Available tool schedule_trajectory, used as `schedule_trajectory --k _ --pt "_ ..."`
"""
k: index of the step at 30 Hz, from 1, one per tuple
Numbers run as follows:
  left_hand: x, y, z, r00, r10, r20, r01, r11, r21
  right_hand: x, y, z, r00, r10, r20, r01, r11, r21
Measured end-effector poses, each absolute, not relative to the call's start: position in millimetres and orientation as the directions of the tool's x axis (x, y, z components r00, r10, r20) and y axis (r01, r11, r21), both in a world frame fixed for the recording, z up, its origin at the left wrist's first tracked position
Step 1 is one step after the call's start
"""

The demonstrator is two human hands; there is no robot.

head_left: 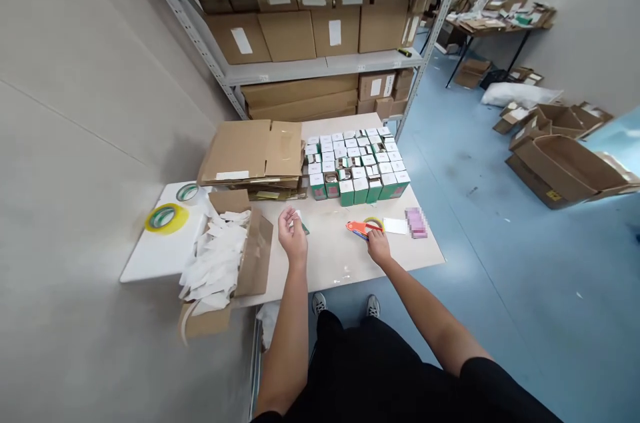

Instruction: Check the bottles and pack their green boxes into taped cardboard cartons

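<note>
Near the table's (325, 259) front edge, the right hand (379, 247) touches an orange tool (355, 226); whether its grip is closed cannot be told. Slightly farther, the left hand (293, 236) holds a small white-and-green item (305, 229). Beyond, boxes (358, 173) stand in rows, most tops closed, several open.

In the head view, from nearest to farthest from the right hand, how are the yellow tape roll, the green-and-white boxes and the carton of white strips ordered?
From the right hand:
1. Green-and-white boxes, ahead
2. Carton of white strips, left
3. Yellow tape roll, farther left
</note>
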State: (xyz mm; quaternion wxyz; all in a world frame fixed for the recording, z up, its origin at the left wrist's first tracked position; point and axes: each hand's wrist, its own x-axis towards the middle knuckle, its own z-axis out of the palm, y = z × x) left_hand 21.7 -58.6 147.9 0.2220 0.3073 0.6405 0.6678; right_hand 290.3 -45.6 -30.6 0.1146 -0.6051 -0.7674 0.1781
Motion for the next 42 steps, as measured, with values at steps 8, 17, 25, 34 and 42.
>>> schedule_trajectory --k 8,17,25,34,42 --pt "84.3 -74.8 124.0 -0.658 0.749 0.08 0.159 0.034 0.987 403.9 -83.8 -112.8 -0.008 0.933 -0.361 0.932 -0.123 -0.34" --pt "134.7 -49.8 126.7 -0.431 0.902 -0.026 0.197 0.122 0.973 420.7 -64.8 -67.5 0.104 0.962 -0.253 0.858 -0.215 -0.466" --pt "144.7 -34.2 168.6 -0.348 0.931 0.11 0.241 -0.025 0.97 380.3 -9.6 60.3 0.087 0.96 0.268 0.563 0.174 -0.808" --pt "70.1 -55.0 194.4 -0.416 0.887 0.198 0.251 -0.098 0.963 269.7 27.4 160.6 -0.194 0.861 0.471 0.434 0.506 -0.745" --pt "-54.8 -37.7 187.1 -0.493 0.847 0.197 0.228 -0.093 0.969 154.6 66.1 170.1 -0.308 0.832 0.462 0.421 0.555 -0.718"
